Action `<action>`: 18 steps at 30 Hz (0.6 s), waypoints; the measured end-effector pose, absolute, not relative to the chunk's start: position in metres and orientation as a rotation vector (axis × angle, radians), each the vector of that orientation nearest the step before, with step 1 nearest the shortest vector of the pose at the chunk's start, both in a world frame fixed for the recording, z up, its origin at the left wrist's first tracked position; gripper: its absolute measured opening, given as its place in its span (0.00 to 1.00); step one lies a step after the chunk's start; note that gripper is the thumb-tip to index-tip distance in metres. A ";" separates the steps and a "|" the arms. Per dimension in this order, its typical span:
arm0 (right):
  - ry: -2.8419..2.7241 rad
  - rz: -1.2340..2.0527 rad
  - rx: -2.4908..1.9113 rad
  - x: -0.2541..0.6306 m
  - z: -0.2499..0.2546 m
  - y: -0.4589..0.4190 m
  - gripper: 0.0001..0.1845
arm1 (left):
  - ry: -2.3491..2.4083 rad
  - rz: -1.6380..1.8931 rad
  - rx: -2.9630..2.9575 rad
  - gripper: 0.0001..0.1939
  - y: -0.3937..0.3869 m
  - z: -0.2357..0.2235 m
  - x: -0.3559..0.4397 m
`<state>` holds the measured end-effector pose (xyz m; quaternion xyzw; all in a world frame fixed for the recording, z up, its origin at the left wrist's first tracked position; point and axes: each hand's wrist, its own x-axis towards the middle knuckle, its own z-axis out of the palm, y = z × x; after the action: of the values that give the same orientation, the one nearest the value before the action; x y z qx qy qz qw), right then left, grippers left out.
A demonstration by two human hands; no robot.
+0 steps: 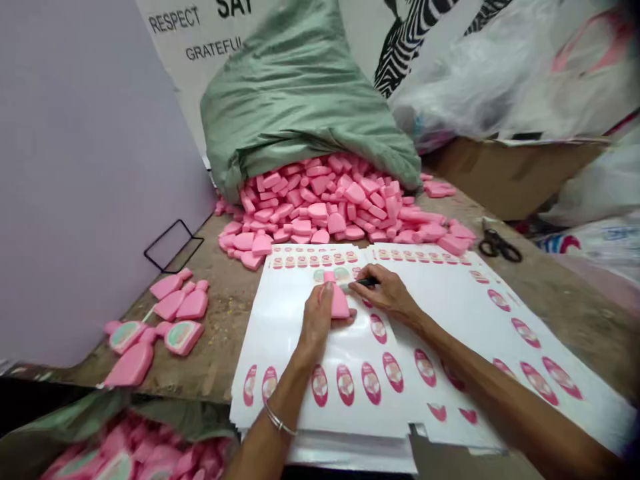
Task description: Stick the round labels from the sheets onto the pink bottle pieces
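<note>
My left hand (316, 321) is closed around a small pink bottle-shaped piece (341, 304), held upright over the sheets with its narrow neck pointing away from me. Close beside it on the right, my right hand (391, 291) pinches a thin dark pen-like tool (369, 281), its tip directed at the pink piece. Whether the tip touches is too small to tell. Under both hands lie white sticker sheets (280, 313) printed with pink oval labels (345, 385) and rows of smaller ones. Pale green labels (341, 275) show just behind the held piece.
A green sack (305, 100) spills a heap of pink pieces (320, 200) at the back. Several pink pieces (129, 363), some labelled, lie at left near a black wire frame (174, 247). Scissors (499, 245) rest at right. Below the table edge, another sack holds pink pieces (160, 457).
</note>
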<state>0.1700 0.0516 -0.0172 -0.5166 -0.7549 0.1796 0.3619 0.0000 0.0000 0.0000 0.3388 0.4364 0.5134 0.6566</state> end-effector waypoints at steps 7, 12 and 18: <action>-1.875 0.451 -1.425 0.176 -0.017 0.048 0.11 | 0.950 1.170 0.761 0.21 -0.005 0.001 -0.003; -1.887 0.431 -1.400 0.177 -0.014 0.047 0.11 | 0.944 1.191 0.749 0.21 -0.006 0.003 -0.004; -1.942 0.430 -1.334 0.176 -0.005 0.045 0.10 | 0.875 1.246 0.665 0.19 -0.007 0.001 -0.006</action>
<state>0.1756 0.0452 -0.0051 -0.5188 -0.7549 0.1672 0.3647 -0.0064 -0.0070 0.0012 0.2956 0.3889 0.5537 0.6744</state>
